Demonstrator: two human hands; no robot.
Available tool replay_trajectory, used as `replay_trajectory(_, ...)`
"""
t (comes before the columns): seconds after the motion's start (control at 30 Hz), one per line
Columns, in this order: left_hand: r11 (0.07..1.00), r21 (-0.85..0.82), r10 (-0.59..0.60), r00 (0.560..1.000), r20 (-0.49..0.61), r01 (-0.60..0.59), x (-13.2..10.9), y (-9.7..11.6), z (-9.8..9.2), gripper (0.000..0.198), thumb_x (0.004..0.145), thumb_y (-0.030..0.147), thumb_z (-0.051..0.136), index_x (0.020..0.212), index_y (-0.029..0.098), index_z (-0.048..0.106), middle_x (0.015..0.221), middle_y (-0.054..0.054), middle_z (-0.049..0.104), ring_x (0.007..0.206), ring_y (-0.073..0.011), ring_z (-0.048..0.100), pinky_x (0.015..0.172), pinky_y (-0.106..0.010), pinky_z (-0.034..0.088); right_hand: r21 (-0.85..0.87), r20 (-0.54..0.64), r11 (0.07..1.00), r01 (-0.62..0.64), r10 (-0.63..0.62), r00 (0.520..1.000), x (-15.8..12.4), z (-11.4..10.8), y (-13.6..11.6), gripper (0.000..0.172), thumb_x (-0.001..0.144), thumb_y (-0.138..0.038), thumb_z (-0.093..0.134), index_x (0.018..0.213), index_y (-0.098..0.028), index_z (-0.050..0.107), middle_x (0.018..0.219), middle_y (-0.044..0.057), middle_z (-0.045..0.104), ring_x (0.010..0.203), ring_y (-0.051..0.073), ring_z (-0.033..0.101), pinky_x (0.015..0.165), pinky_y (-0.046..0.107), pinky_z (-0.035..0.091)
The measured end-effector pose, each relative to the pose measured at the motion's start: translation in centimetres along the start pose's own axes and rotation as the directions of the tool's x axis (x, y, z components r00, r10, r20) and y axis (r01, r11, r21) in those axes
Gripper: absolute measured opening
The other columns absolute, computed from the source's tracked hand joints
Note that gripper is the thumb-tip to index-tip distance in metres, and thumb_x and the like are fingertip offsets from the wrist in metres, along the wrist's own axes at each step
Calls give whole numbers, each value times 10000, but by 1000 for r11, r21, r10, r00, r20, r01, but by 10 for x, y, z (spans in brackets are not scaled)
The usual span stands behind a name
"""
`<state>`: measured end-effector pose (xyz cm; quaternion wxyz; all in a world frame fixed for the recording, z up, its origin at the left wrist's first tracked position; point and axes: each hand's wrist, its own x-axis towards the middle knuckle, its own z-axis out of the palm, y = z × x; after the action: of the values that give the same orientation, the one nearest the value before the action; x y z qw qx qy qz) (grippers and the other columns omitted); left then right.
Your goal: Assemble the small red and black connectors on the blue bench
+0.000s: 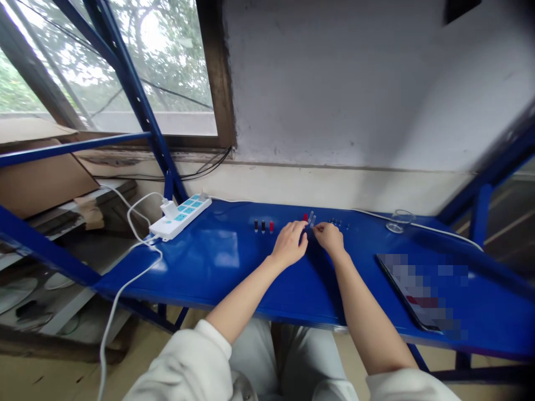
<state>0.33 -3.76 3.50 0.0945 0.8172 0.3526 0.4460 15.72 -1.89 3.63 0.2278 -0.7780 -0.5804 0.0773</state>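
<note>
My left hand (pixel 290 243) reaches over the blue table, fingers stretched forward and thumb apart. Its fingertips are close to a small red piece (pixel 305 217) and clear tube-like pieces (pixel 312 216); whether they touch cannot be made out. Just right of these, my right hand (pixel 330 239) has its fingers drawn into a pinch. Anything between those fingertips is too small to name. To the left stand two small black cylinders (pixel 256 225) (pixel 263 225) and a red cylinder (pixel 271 226), each with a paler lower end. Several tiny dark parts (pixel 336 223) lie beyond my right hand.
A white power strip (pixel 180 218) with a plug and cable occupies the table's left end. At the right lie a tablet-like device (pixel 407 295), partly blurred out, and a clear round container (pixel 395 227). Blue frame posts (pixel 144 106) rise at the sides, with a wall behind.
</note>
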Motion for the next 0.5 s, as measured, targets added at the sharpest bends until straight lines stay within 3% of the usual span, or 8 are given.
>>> replay_trajectory(0.1,979,189,-107,985,137,80,14,-3,16,492,802,160,382,1292,175,340,1216,-115,462,1080,-225,432,898,-357,365,-33,-34,999,-41,40,999,-3,2,4,214,771,-318,472,814,-219,657,837,70,668,853,223,598,748,337,389)
replay_trajectory(0.27,924,367,-208,944,254,105,28,-18,37,578,816,161,359,1369,222,200,1307,-117,380,1116,-254,391,883,-409,348,-81,-68,997,-8,2,998,-3,11,4,230,770,-298,476,878,-204,656,936,92,644,914,226,561,777,360,378)
replay_trajectory(0.37,905,411,-239,932,271,113,30,-24,46,565,821,153,350,1362,250,223,1322,-105,370,1129,-258,379,896,-434,329,-102,-80,995,9,-17,997,-2,15,6,250,771,-293,476,928,-203,648,1003,97,616,971,239,522,791,382,372)
replay_trajectory(0.5,891,439,-237,943,233,115,32,-27,52,431,835,136,332,1252,210,414,1199,-112,474,1066,-246,424,886,-427,332,-115,-83,993,32,-42,996,-3,17,5,258,777,-281,469,951,-211,645,1026,92,598,1003,243,488,816,409,354)
